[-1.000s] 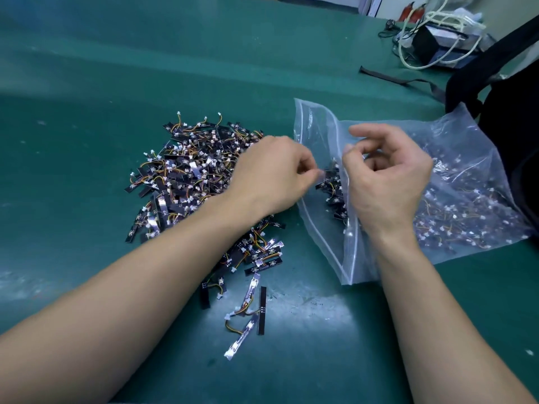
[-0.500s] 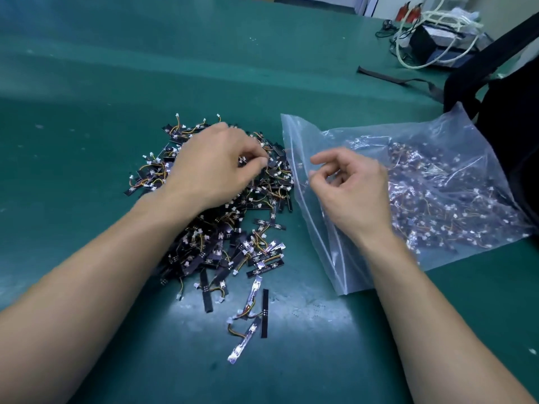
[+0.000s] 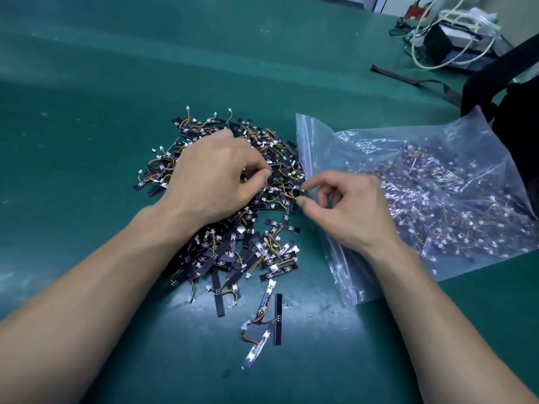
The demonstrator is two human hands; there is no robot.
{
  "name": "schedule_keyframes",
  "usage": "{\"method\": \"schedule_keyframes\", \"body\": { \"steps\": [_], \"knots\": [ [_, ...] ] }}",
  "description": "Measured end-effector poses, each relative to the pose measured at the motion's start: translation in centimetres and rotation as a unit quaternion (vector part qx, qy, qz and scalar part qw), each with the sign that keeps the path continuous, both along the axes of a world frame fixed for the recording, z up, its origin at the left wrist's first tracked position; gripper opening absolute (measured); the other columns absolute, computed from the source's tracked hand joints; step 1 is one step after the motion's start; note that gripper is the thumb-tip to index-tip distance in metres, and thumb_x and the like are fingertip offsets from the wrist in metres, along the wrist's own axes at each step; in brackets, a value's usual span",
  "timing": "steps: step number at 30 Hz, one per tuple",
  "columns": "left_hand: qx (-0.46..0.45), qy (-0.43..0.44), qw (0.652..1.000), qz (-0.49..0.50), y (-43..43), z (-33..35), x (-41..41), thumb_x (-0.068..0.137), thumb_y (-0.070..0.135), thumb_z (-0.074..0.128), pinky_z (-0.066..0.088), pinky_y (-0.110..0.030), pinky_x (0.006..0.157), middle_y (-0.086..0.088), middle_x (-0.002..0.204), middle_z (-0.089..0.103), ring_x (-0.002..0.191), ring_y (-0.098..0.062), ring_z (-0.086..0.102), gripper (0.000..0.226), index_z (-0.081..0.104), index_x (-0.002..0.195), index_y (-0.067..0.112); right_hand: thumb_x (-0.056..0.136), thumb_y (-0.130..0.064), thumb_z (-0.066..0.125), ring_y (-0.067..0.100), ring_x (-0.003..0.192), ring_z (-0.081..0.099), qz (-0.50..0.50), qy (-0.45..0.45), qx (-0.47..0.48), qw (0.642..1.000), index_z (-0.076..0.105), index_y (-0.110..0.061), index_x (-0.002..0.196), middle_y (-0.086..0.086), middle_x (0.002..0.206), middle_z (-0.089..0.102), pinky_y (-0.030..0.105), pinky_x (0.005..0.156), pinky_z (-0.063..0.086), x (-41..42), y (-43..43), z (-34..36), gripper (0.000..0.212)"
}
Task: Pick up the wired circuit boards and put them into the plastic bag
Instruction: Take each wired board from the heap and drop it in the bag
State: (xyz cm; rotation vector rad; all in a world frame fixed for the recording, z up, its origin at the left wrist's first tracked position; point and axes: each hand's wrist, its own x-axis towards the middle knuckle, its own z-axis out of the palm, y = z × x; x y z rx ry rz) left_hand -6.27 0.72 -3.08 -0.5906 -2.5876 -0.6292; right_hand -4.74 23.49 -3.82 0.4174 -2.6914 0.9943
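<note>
Step in hand: the pick, not the drop. My left hand [image 3: 213, 182] sits on top of the heap of wired circuit boards [image 3: 233, 252] in the middle of the desk [image 3: 87, 112]. Its fingers [image 3: 262, 170] are curled down, thumb tip against forefinger, pinching a board or its lead out of the tangle (the palm hides exactly which one). My right hand [image 3: 350, 211] lies over the mouth edge of the plastic bag [image 3: 437, 170] and reaches left to the near rim of the heap. Forefinger and thumb are a little apart with an orange wire between them. I cannot tell whether they have a hold on it or only touch it.

The bag lies flat just right of the heap, its zip edge touching the outermost boards, with a good load of boards showing through the film. Plenty remain outside, including a few strays [image 3: 262, 322] closer to me, so I judge the task is roughly mid-way.

Next move, as I see it: lift what is pinched clear of the pile, get the bag mouth open with the right hand, then carry the pickup across and let go inside. The leads are interlocked, so a lift will likely drag neighbours along. A dark backpack [image 3: 519, 112] stands behind the bag, out of the way.
</note>
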Motion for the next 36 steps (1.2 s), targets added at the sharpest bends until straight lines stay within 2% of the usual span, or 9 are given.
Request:
{"method": "schedule_keyframes", "body": {
  "steps": [5, 9, 13, 18, 22, 26, 29, 32, 36],
  "knots": [
    [0.001, 0.015, 1.0, -0.012, 0.0, -0.2, 0.0, 0.093, 0.035, 0.064, 0.045, -0.034, 0.062, 0.009, 0.079, 0.069, 0.078, -0.02, 0.052, 0.018, 0.078, 0.087, 0.024, 0.068, -0.042, 0.09, 0.002, 0.051, 0.051, 0.027, -0.02, 0.035, 0.999, 0.077, -0.026, 0.089, -0.012, 0.056, 0.058, 0.025, 0.062, 0.046, 0.2, 0.0, 0.2, 0.03],
    [-0.004, 0.018, 1.0, -0.013, -0.1, -0.3, -0.1, 0.093, 0.033, 0.067, 0.035, -0.028, 0.063, 0.009, 0.079, 0.069, 0.076, -0.017, 0.049, 0.015, 0.078, 0.087, 0.025, 0.074, -0.039, 0.088, 0.002, 0.05, 0.054, 0.028, -0.035, 0.053, 0.998, 0.079, -0.025, 0.088, -0.011, 0.052, 0.06, 0.027, 0.068, 0.051, 0.1, -0.1, 0.0, 0.022],
    [-0.004, 0.019, 1.0, -0.014, -0.1, -0.3, -0.1, 0.093, 0.033, 0.066, 0.038, -0.029, 0.063, 0.009, 0.079, 0.069, 0.077, -0.018, 0.052, 0.016, 0.078, 0.087, 0.025, 0.079, -0.035, 0.085, 0.006, 0.052, 0.059, 0.03, -0.036, 0.066, 0.997, 0.081, -0.024, 0.089, -0.011, 0.051, 0.061, 0.031, 0.074, 0.057, 0.1, -0.2, 0.0, 0.016],
    [0.001, 0.014, 1.0, -0.012, -0.1, -0.3, 0.0, 0.093, 0.034, 0.066, 0.046, -0.033, 0.063, 0.008, 0.079, 0.07, 0.078, -0.02, 0.055, 0.017, 0.079, 0.088, 0.025, 0.083, -0.023, 0.081, 0.004, 0.047, 0.051, 0.023, 0.013, 0.045, 0.999, 0.081, -0.021, 0.082, -0.013, 0.048, 0.053, 0.028, 0.062, 0.05, 0.0, -0.3, -0.1, 0.002],
    [0.005, 0.007, 1.0, -0.008, -0.1, -0.4, -0.1, 0.094, 0.034, 0.066, 0.049, -0.035, 0.066, 0.009, 0.08, 0.07, 0.08, -0.018, 0.056, 0.017, 0.079, 0.089, 0.025, 0.082, -0.018, 0.078, 0.006, 0.046, 0.049, -0.031, 0.08, -0.012, 0.996, 0.08, -0.02, 0.076, -0.009, 0.048, 0.054, 0.021, 0.057, 0.046, -0.1, -0.2, -0.3, 0.006],
    [0.008, 0.005, 1.0, -0.008, -0.1, -0.5, -0.1, 0.094, 0.034, 0.066, 0.049, -0.035, 0.066, 0.01, 0.08, 0.069, 0.078, -0.017, 0.055, 0.017, 0.079, 0.089, 0.025, 0.082, -0.019, 0.078, 0.002, 0.047, 0.046, -0.063, 0.069, -0.108, 0.99, 0.078, -0.025, 0.075, -0.011, 0.048, 0.052, 0.008, 0.055, 0.038, -0.1, -0.3, -0.3, 0.009],
    [0.01, 0.0, 1.0, -0.009, 0.0, -0.4, -0.1, 0.093, 0.037, 0.064, 0.05, -0.034, 0.066, 0.012, 0.08, 0.067, 0.079, -0.016, 0.055, 0.018, 0.078, 0.089, 0.027, 0.084, -0.016, 0.079, 0.0, 0.048, 0.043, -0.059, 0.033, -0.174, 0.982, 0.073, -0.034, 0.072, -0.003, 0.051, 0.052, 0.011, 0.054, 0.038, -0.1, -0.4, -0.1, 0.023],
    [0.013, -0.013, 1.0, -0.014, 0.1, -0.4, 0.0, 0.091, 0.044, 0.06, 0.05, -0.034, 0.067, 0.015, 0.083, 0.066, 0.083, -0.015, 0.055, 0.023, 0.078, 0.091, 0.03, 0.085, -0.011, 0.079, 0.0, 0.05, 0.043, -0.051, 0.015, -0.215, 0.975, 0.073, -0.034, 0.071, 0.008, 0.055, 0.055, 0.014, 0.052, 0.04, 0.0, -0.8, 0.2, 0.028],
    [0.007, -0.018, 0.999, -0.043, 0.1, -0.3, 0.0, 0.091, 0.044, 0.06, 0.052, -0.038, 0.07, 0.013, 0.086, 0.068, 0.084, -0.017, 0.056, 0.025, 0.078, 0.096, 0.028, 0.086, -0.008, 0.079, -0.001, 0.048, 0.04, -0.054, -0.018, -0.278, 0.959, 0.074, -0.03, 0.072, -0.007, 0.053, 0.05, 0.011, 0.05, 0.037, 0.2, -1.2, 0.3, 0.026]
  ]
}}
